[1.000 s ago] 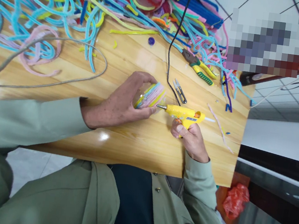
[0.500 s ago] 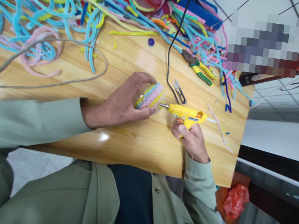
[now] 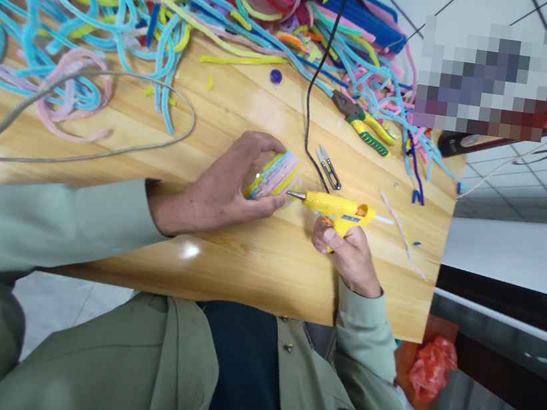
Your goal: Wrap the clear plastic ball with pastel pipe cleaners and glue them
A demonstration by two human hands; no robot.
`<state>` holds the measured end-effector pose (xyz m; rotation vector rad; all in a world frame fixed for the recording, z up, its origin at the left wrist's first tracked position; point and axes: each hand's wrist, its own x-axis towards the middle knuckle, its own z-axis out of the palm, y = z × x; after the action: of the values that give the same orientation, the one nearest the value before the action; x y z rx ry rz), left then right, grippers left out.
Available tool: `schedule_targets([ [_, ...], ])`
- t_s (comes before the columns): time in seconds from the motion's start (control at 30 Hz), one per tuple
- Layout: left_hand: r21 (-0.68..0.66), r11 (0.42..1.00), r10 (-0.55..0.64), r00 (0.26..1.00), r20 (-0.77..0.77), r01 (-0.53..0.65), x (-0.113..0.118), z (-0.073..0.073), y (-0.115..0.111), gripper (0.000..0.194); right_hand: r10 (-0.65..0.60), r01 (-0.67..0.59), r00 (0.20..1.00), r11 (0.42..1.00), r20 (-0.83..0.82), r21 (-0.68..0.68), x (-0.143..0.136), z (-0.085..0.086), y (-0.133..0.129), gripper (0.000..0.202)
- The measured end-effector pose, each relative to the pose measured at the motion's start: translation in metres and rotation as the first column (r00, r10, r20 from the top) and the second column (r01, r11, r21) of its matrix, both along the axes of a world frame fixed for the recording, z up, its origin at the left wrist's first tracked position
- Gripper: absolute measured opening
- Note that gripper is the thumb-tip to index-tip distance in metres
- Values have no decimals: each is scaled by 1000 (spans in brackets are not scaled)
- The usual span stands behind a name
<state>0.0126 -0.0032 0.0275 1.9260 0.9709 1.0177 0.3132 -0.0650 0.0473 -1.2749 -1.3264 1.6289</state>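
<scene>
My left hand is closed around a clear, rounded piece wrapped with pastel pipe cleaners in pink, yellow and blue bands. In my right hand is a yellow hot glue gun, gripped by its handle, with a white glue stick poking out of its back. The metal nozzle points left and sits at the right edge of the wrapped piece, close to my left thumb. Whether it touches the surface I cannot tell.
Thread snips lie just beyond the glue gun, beside a black cord. Farther back are green-and-yellow pliers and a heap of colourful pipe cleaners. A grey cable loops across the left side. A pink strip lies at the right.
The glue gun has shifted slightly left, bringing its nozzle closer to the wrapped piece. My left hand holds almost still.
</scene>
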Motion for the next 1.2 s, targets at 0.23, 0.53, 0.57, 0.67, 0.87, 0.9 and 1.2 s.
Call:
schedule_targets([
  [0.23,-9,1000,-5,1000,-12,5,-1,1,0,60,5,-5,1000,1000,-5,-9,0,-1,-1,47],
  [0.53,-22,1000,0,1000,-11,0,-1,4,1,60,20,-20,1000,1000,-23,11,0,-2,0,44],
  [0.57,-34,999,0,1000,-5,-1,-1,4,1,61,23,-23,1000,1000,-18,8,0,-2,0,44],
  [0.67,-66,998,5,1000,18,-4,1,3,1,63,16,-16,1000,1000,13,-8,0,-2,1,45],
  [0.87,-24,999,26,999,33,-25,0,-1,1,61,-56,55,994,998,-98,-16,-5,5,4,46],
  [0.9,-5,999,33,999,17,-33,-1,-3,1,61,-101,101,985,995,-139,-13,-5,7,6,44],
  [1.2,89,996,27,999,-26,-24,-5,-14,6,65,-634,687,676,726,-375,11,101,7,40,40],
])
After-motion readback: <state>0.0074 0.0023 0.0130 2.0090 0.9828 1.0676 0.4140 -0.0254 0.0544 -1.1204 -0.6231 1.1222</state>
